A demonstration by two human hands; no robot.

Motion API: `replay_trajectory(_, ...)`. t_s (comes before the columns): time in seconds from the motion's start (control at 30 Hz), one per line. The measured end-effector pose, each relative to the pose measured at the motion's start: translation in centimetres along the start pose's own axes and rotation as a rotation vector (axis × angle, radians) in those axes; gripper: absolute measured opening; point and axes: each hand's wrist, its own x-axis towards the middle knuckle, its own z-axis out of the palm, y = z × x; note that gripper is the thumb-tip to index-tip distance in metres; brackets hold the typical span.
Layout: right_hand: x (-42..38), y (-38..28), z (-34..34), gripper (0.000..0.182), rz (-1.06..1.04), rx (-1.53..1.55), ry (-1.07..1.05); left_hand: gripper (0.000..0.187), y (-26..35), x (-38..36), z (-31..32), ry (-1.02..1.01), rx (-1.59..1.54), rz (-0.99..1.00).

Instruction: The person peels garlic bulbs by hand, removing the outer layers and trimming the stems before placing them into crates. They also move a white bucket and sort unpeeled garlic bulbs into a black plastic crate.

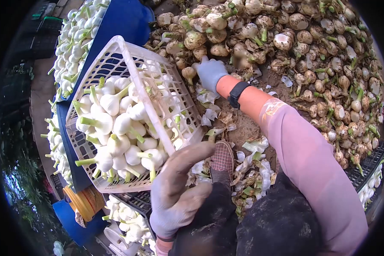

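Dirt ground (pixel 243 123), husks — unpeeled garlic heap (pixel 311 38) at twelve to two. My right hand (pixel 211 73) reaches it, grip unclear; left hand (pixel 177 192), fingers loosely apart, beside white basket (pixel 115 55) of peeled garlic (pixel 119 128) at nine.

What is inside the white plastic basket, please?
The white basket holds peeled white garlic bulbs with short green stems. They fill its lower part. The bulbs on top cover whatever lies deeper, so the bottom cannot be seen.
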Motion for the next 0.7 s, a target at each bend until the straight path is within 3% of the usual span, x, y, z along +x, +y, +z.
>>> replay_trajectory(0.07, 0.8, -0.1, 1.1, 0.026, -0.029, -0.105, 0.013, 0.045, -0.6, 2.0, -0.1, -0.363, 0.309, -0.043)
replay_trajectory(0.13, 0.1, 0.9, 0.8, 0.024, 0.016, 0.012, 0.052, 0.047, -3.1, 2.0, 0.4, -0.397, 0.127, -0.213)
replay_trajectory(0.2, -2.0, 2.0, -0.8, 0.023, 0.097, 0.130, 0.008, 0.047, -4.2, 2.2, 1.0, -0.374, 0.070, -0.224)
replay_trajectory(0.27, -3.2, 3.8, -0.4, 0.024, 0.105, 0.269, 0.025, 0.047, -6.2, 2.4, 1.8, -0.226, -0.099, -0.353)
replay_trajectory(0.3, -3.7, 3.8, -1.0, 0.024, 0.107, 0.267, 0.038, 0.045, -6.7, 2.8, 2.1, -0.159, 0.035, -0.241)
replay_trajectory(0.33, -5.0, 4.1, -1.7, 0.023, 0.095, 0.454, 0.030, 0.045, -7.5, 3.3, 2.1, -0.178, 0.029, -0.236)
replay_trajectory(0.37, -7.1, 4.9, -2.3, 0.023, 0.100, 0.627, 0.018, 0.045, -8.9, 3.8, 2.5, -0.031, -0.013, -0.211)
replay_trajectory(0.4, -8.5, 5.6, -1.9, 0.021, 0.049, 0.518, 0.080, 0.045, -10.7, 4.3, 3.2, 0.117, -0.064, -0.185)
replay_trajectory(0.47, -10.1, 6.4, -1.2, 0.022, 0.135, 0.323, 0.134, 0.043, -15.5, 5.5, 2.5, 0.163, 0.400, -0.132)
replay_trajectory(0.6, -8.7, 6.6, -1.6, 0.031, 0.178, 0.326, 0.194, 0.041, -18.6, 4.4, 3.2, 0.150, 0.457, -0.160)
replay_trajectory(0.7, -5.3, 3.6, -2.1, 0.049, -0.007, 0.047, 0.086, 0.040, -18.4, 5.0, 2.9, 0.133, 0.496, -0.155)
